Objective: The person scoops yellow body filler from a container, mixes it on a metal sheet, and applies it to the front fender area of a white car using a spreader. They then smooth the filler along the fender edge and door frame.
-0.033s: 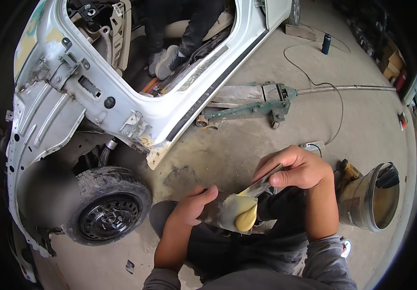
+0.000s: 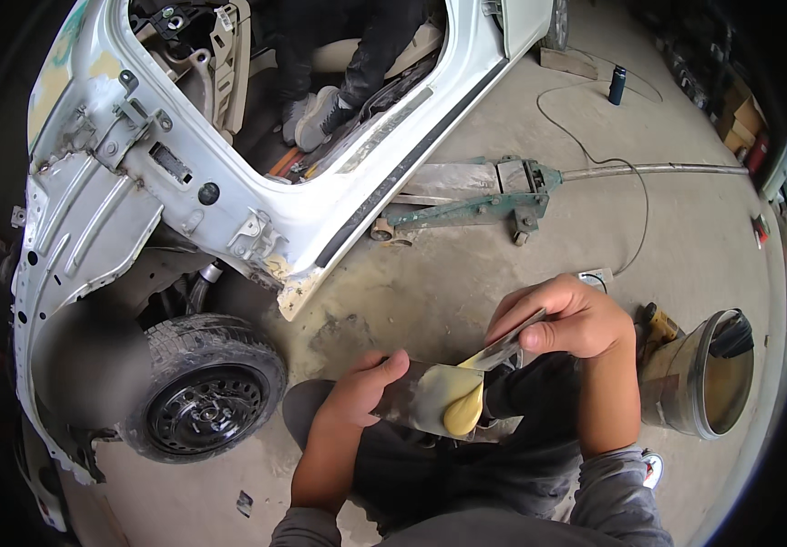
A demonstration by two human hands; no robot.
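At six o'clock from the centre of the view, the left hand (image 2: 366, 392) is clamped on a dark plate (image 2: 402, 398); yellow paste (image 2: 462, 415) is heaped toward its four o'clock edge. The right hand (image 2: 573, 317), at two o'clock from the plate, pinches a thin scraper (image 2: 506, 341) whose smeared end points to eight o'clock; contact with the plate cannot be told. Relative to the earlier frame, right hand and scraper lie slightly farther toward three o'clock, the plate nearly unmoved. A wheel (image 2: 174, 415) stands at eight o'clock, a bucket (image 2: 671, 376) at four.
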